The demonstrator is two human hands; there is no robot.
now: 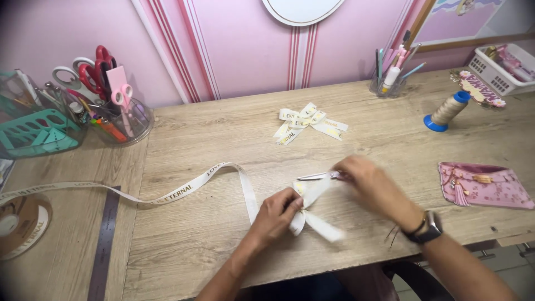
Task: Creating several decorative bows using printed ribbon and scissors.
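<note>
Near the front edge of the wooden table (356,111), both hands work on a folded white ribbon bow (312,209). Left hand (277,214): closed in a pinch on the middle of the bow, fingers curled over the folds, loops and tails projecting to the right of and below the knuckles. Right hand (370,181): blurred by motion; it appears clenched on a slim silver-coloured tool (319,176), possibly scissors, whose tip lies just above the bow. The exact grip cannot be confirmed. A dark watch (428,229) sits on the right wrist.

From under the left hand, a long white ribbon (167,196) with gold lettering runs away to the left, loops upward once, and ends at a spool (19,223) at the far left edge. A grey ruler (105,245) lies on the table left of the left forearm, under the ribbon's line.

Beyond both hands, well apart, rests a finished bow (309,124) of the same ribbon. To the right of the right hand lies a pink pouch (482,187). Further beyond it stands a tilted cone of beige thread (448,110) on a blue base. A clear cup of pens (390,78) stands against the pink wall. Far left of the left hand, a clear container of scissors (114,108) sits beside a teal organiser (36,131).
</note>
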